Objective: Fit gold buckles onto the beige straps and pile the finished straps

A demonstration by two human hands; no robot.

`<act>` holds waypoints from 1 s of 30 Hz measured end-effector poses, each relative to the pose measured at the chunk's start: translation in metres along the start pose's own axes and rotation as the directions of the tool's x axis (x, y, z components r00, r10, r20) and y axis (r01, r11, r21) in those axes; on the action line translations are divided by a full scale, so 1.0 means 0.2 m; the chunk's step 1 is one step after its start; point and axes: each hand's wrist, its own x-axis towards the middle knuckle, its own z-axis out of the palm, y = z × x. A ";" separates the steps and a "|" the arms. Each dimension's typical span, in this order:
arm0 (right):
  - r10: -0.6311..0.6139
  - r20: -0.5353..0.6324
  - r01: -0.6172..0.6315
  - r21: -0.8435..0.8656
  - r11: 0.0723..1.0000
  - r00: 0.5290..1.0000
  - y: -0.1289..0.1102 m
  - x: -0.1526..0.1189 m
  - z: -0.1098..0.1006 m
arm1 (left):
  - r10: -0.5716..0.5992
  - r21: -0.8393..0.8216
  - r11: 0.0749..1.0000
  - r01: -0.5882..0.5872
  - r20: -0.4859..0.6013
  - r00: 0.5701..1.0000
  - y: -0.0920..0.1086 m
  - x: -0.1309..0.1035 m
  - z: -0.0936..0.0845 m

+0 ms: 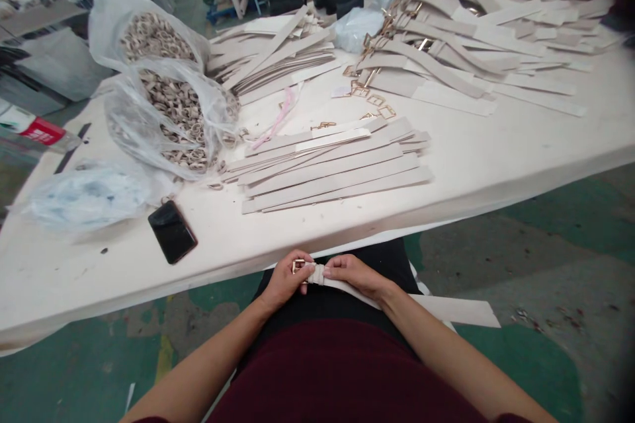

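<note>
Over my lap, just off the table's front edge, I hold a beige belt strap (456, 309). My left hand (288, 279) is closed on the buckle end, with the gold buckle (298, 266) showing between its fingers. A belt loop (319, 273) sits around the strap between my two hands. My right hand (358, 275) pinches the strap close beside that loop. From there the strap runs under my right wrist, and its free end sticks out to the right. My fingertips partly cover the buckle and the loop.
Beige straps (337, 168) lie stacked on the table (496, 165) ahead. Plastic bags (218, 112) full of small loops stand at the left, near a phone (172, 231). Gold buckles (380, 104) lie at the middle, and a pile of buckled belts (446, 46) is at the back right.
</note>
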 end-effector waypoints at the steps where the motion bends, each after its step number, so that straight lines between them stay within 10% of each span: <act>1: 0.007 0.000 -0.007 0.006 1.000 1.000 0.00 0.00 0.00 | 0.001 -0.002 1.000 -0.001 -0.012 1.000 0.00 0.00 0.00; 12: -0.031 -0.118 0.039 0.063 0.997 0.993 -0.04 0.02 0.06 | 0.055 0.112 0.992 -0.059 0.035 0.998 0.06 -0.01 0.01; 19: 0.024 -0.100 -0.023 0.016 1.000 0.995 -0.02 0.02 0.05 | 0.292 0.593 0.660 -0.461 0.363 0.885 0.22 -0.01 -0.03; 30: 0.090 -0.031 -0.088 0.076 0.993 0.995 0.00 0.00 0.04 | 0.205 0.577 0.736 -0.354 0.308 0.929 0.17 -0.05 -0.04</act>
